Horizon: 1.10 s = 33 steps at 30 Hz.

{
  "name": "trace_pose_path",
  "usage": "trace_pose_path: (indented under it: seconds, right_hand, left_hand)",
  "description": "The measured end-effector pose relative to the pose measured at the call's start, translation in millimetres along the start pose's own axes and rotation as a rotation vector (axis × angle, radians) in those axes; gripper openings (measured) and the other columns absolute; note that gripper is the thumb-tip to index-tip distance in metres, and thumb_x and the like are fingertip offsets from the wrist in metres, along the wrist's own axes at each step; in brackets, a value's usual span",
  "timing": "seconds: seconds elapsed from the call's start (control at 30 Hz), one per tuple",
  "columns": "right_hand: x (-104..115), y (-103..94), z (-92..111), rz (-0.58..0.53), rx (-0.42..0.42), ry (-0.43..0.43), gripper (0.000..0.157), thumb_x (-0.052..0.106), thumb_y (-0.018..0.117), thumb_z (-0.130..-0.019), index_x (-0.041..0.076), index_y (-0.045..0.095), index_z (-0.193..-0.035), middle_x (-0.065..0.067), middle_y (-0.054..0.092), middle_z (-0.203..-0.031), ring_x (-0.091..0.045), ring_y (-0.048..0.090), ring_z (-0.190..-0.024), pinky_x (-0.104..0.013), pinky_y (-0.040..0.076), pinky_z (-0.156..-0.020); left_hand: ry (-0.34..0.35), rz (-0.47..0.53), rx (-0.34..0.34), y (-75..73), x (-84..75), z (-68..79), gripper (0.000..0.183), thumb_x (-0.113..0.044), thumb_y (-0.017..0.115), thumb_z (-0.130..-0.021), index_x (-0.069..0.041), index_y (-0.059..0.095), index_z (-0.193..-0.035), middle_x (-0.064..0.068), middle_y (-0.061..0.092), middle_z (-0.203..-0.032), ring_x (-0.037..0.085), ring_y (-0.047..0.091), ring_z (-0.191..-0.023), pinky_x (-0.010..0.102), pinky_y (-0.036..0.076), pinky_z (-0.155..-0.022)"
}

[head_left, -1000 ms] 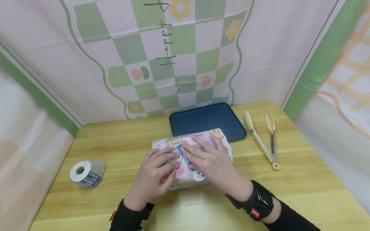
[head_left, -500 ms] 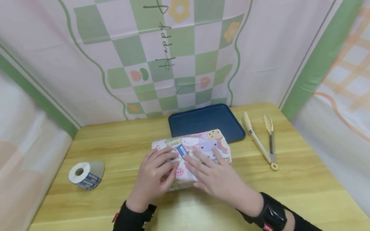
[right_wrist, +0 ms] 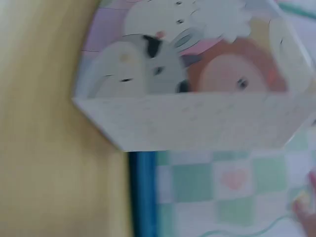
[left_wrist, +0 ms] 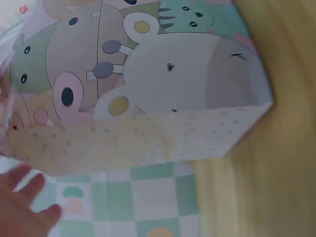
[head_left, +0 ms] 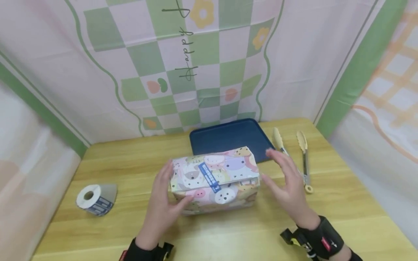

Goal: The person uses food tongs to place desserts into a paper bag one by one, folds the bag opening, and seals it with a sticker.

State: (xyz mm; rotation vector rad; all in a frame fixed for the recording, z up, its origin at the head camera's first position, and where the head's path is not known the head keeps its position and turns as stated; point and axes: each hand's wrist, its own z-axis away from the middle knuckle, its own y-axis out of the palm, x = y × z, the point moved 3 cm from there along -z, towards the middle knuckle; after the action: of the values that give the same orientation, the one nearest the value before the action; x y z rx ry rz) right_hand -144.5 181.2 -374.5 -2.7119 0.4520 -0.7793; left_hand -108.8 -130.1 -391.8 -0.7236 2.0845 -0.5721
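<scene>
A cardboard box [head_left: 240, 194] with cartoon animal faces stands closed in the middle of the table. A blue sticker [head_left: 209, 177] with white letters runs from its lid down over the front edge. My left hand [head_left: 161, 203] is at the box's left end, fingers extended and thumb near the front; whether it touches is hard to tell. Off the right end, my right hand [head_left: 289, 185] is apart from the box, fingers spread and holding nothing. The wrist views show the box's ends close up, with the left hand [left_wrist: 24, 202] and the right hand [right_wrist: 308, 207] partly cut off.
Behind the box lies a dark blue tray [head_left: 228, 136], partly hidden by it. Tongs [head_left: 306, 166] with cream tips lie spread at the right, partly behind the right hand. A roll of blue-and-white stickers [head_left: 97, 199] stands at the left. A patterned curtain [head_left: 209, 72] hangs behind the table.
Both hands have come off the top of the box and parted, left hand to the left end, right hand out to the right. The whole sticker now shows.
</scene>
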Motion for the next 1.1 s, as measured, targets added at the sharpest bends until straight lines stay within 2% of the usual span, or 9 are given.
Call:
trace_pose_path:
  seconds: [0.07, 0.1, 0.2, 0.27, 0.37, 0.5, 0.8, 0.97, 1.1]
  right_hand:
    - [-15.8, -1.1, 8.9, -0.052, 0.143, 0.211, 0.079, -0.002, 0.067, -0.079, 0.002, 0.028, -0.147, -0.021, 0.044, -0.141, -0.023, 0.041, -0.126, -0.015, 0.030, -0.104]
    - [-22.0, -0.2, 13.6, -0.087, 0.223, 0.289, 0.091, -0.007, 0.067, -0.077, 0.008, 0.018, -0.151, -0.023, 0.038, -0.144, -0.025, 0.039, -0.128, -0.018, 0.031, -0.106]
    - [-35.3, 6.4, 27.5, -0.163, 0.449, 0.402, 0.108, -0.005, 0.070, -0.076, 0.019, -0.001, -0.153, -0.026, 0.020, -0.152, -0.034, 0.031, -0.131, -0.041, 0.032, -0.107]
    - [-39.4, 13.1, 33.7, -0.209, 0.537, 0.425, 0.113, 0.002, 0.074, -0.076, 0.023, -0.007, -0.152, -0.025, 0.009, -0.154, -0.040, 0.027, -0.131, -0.058, 0.031, -0.101]
    - [-38.5, 22.8, 37.2, -0.214, 0.569, 0.413, 0.118, 0.012, 0.079, -0.074, 0.023, -0.008, -0.152, -0.025, 0.004, -0.155, -0.042, 0.029, -0.130, -0.066, 0.032, -0.095]
    - [-21.8, 28.6, 29.5, -0.191, 0.548, 0.385, 0.117, 0.007, 0.079, -0.073, 0.014, -0.007, -0.153, -0.033, 0.015, -0.150, -0.042, 0.039, -0.124, -0.064, 0.040, -0.091]
    - [-18.3, 49.9, 36.8, -0.161, 0.579, 0.356, 0.113, 0.031, 0.079, -0.073, 0.019, 0.000, -0.153, -0.023, 0.035, -0.147, -0.029, 0.047, -0.122, -0.055, 0.042, -0.095]
    - [-7.0, 71.9, 34.7, -0.070, 0.642, 0.338, 0.113, 0.045, 0.074, -0.074, 0.016, -0.001, -0.153, -0.019, 0.058, -0.127, -0.021, 0.059, -0.106, -0.051, 0.047, -0.091]
    - [5.9, 94.6, 29.9, -0.045, 0.705, 0.300, 0.112, 0.048, 0.070, -0.077, 0.016, -0.006, -0.153, -0.016, 0.063, -0.122, -0.018, 0.060, -0.104, -0.045, 0.049, -0.091]
  left_hand:
    - [-0.092, 0.033, 0.040, -0.8, 5.8, 4.8, 0.107, -0.037, 0.080, -0.070, -0.004, 0.017, -0.151, 0.017, 0.023, -0.154, 0.031, 0.024, -0.136, 0.062, 0.028, -0.103]
    - [-0.132, 0.047, 0.064, -0.8, 8.4, 6.8, 0.110, -0.039, 0.079, -0.071, -0.005, 0.013, -0.151, 0.017, 0.021, -0.154, 0.031, 0.023, -0.136, 0.062, 0.027, -0.103]
    - [-0.218, 0.076, 0.157, 2.1, 13.6, 13.2, 0.106, -0.039, 0.072, -0.079, -0.005, 0.004, -0.152, 0.018, 0.012, -0.156, 0.031, 0.017, -0.138, 0.060, 0.023, -0.106]
    - [-0.248, 0.107, 0.210, 4.5, 15.3, 16.4, 0.100, -0.035, 0.066, -0.086, -0.005, -0.002, -0.152, 0.018, 0.005, -0.157, 0.030, 0.012, -0.139, 0.059, 0.019, -0.107]
    - [-0.262, 0.160, 0.242, 7.6, 15.7, 19.5, 0.093, -0.029, 0.060, -0.092, -0.008, -0.008, -0.151, 0.017, -0.002, -0.157, 0.028, 0.007, -0.139, 0.057, 0.015, -0.109]
    - [-0.273, 0.234, 0.212, 7.7, 14.3, 24.0, 0.093, -0.027, 0.060, -0.092, -0.013, -0.009, -0.152, 0.016, 0.000, -0.158, 0.028, 0.007, -0.140, 0.060, 0.014, -0.108]
    - [-0.440, 0.246, 0.216, -13.6, 22.2, 42.4, 0.091, -0.034, 0.058, -0.092, -0.027, -0.009, -0.152, 0.012, 0.003, -0.158, 0.032, 0.010, -0.139, 0.064, 0.014, -0.106]
    - [-0.432, 0.235, 0.162, -29.6, 32.1, 56.3, 0.087, -0.021, 0.057, -0.094, -0.024, -0.008, -0.153, 0.019, 0.009, -0.156, 0.038, 0.014, -0.137, 0.067, 0.014, -0.105]
    - [-0.400, 0.230, 0.066, -44.7, 40.7, 69.2, 0.084, -0.004, 0.057, -0.092, -0.010, -0.001, -0.153, 0.033, 0.024, -0.148, 0.044, 0.027, -0.130, 0.068, 0.022, -0.100]
